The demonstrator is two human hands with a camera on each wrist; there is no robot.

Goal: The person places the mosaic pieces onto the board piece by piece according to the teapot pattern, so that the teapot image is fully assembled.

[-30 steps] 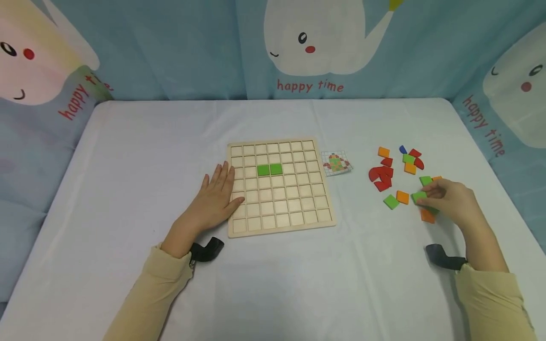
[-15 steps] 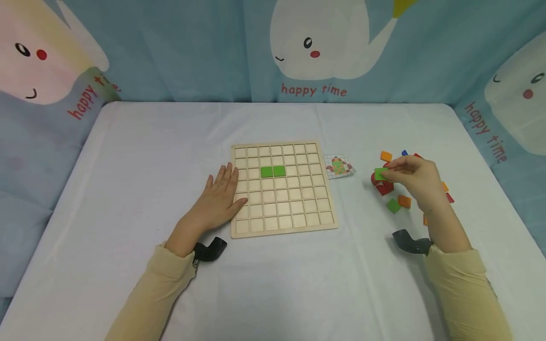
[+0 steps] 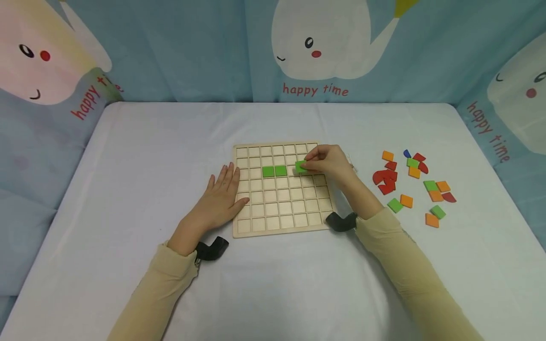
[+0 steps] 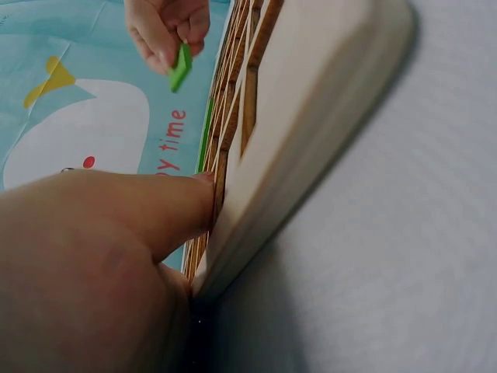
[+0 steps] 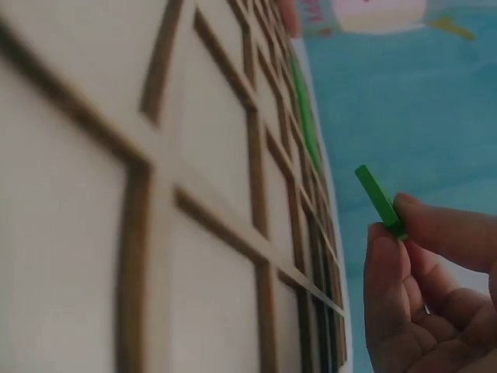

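Over the upper right part of a wooden grid board, my right hand pinches a green square tile between thumb and fingers. The right wrist view shows the tile tilted and raised above the grid. Two more green tiles sit side by side in cells of the third row. My left hand lies flat with straight fingers along the board's left edge, its thumb over the frame. In the left wrist view that thumb rests on the board's rim.
Loose red pieces, orange tiles, green tiles and a blue piece lie scattered on the white tabletop at the right. A pattern card beside the board is mostly hidden behind my right hand. A printed curtain hangs behind.
My right hand has picked up a green tile from the scattered pieces and carried it left to over the board. My left hand has stayed at the board's edge.
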